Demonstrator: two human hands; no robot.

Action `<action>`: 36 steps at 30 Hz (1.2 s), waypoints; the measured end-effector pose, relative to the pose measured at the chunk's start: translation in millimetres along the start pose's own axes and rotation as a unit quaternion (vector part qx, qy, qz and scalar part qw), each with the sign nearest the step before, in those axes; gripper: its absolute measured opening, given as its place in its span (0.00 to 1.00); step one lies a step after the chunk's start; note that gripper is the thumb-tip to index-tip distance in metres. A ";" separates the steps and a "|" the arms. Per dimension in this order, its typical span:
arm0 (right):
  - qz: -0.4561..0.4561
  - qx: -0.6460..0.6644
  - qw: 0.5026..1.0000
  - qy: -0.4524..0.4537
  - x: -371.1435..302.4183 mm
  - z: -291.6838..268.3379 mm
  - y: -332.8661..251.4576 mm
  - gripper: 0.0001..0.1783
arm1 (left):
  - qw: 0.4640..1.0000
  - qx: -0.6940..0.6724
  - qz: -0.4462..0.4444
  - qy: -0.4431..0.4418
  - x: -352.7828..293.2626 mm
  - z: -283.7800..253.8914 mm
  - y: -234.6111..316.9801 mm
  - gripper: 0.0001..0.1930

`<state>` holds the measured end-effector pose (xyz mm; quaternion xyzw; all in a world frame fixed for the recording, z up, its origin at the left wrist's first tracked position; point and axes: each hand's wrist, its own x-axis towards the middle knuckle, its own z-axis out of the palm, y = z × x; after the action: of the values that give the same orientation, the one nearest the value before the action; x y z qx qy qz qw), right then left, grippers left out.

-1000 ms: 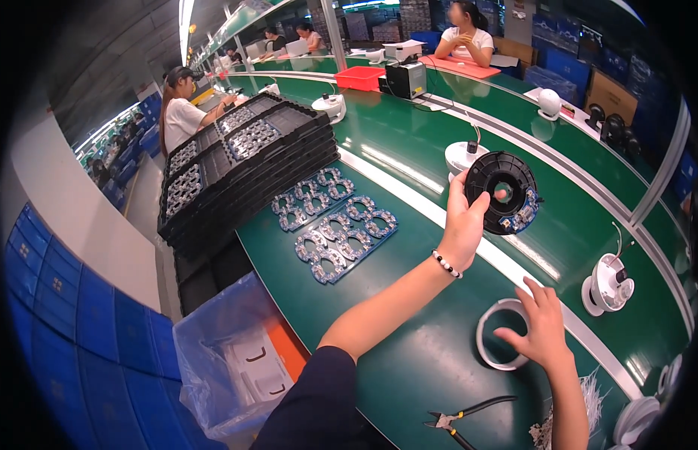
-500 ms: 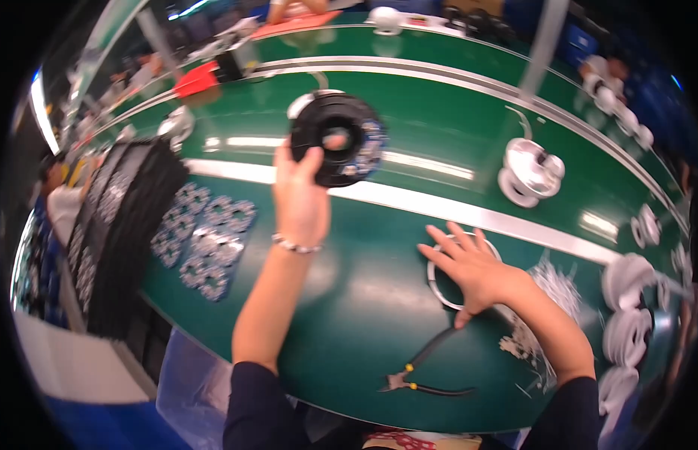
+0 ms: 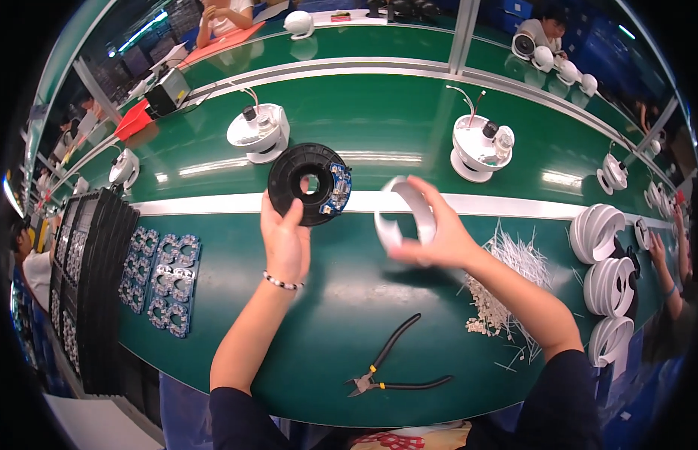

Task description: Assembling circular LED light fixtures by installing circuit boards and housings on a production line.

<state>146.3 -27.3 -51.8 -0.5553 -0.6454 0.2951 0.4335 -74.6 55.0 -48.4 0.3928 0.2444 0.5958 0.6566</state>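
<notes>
My left hand (image 3: 286, 238) grips a round black plastic disc (image 3: 289, 171) with a hole in its middle, raised over the bench. A blue circuit board (image 3: 338, 189) sits on the disc's right side. To the right, my right hand (image 3: 441, 238) is closed around a white plastic ring (image 3: 422, 211), slightly smeared by motion and held above the green bench. The disc and the ring are apart. On the bench below lie diagonal cutting pliers (image 3: 366, 382) with black handles, their jaws spread.
Blue circuit boards (image 3: 163, 279) lie at left beside stacked black trays (image 3: 83, 277). White cable ties (image 3: 520, 259) and small beige pieces (image 3: 485, 309) lie at right, near stacked white rings (image 3: 608, 281). White lamp-like housings (image 3: 480, 146) stand beyond a pale strip. Other people work farther off.
My right hand has lifted the white ring off the bench and brought it up toward the disc. My left hand still holds the disc, now turned somewhat. The head view has shifted.
</notes>
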 end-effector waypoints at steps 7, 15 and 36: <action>0.163 0.272 0.947 0.059 24.5 41.1 -29.5 0.58 | 0.990 0.081 -0.070 -0.093 -33.4 8.5 -50.6 0.36; 0.077 0.001 0.997 0.001 11.0 32.3 -23.2 0.71 | 0.880 -0.205 -0.354 -0.242 -14.5 -4.8 -19.4 0.44; -0.077 -0.205 0.974 0.065 1.7 60.6 -34.2 0.65 | 0.975 -0.110 -0.193 0.027 -14.4 -2.2 -42.5 0.23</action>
<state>76.7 -26.7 -49.2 -0.5988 -0.7034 0.0858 0.3733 -53.7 42.3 -86.1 0.2470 0.2659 0.4916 0.7916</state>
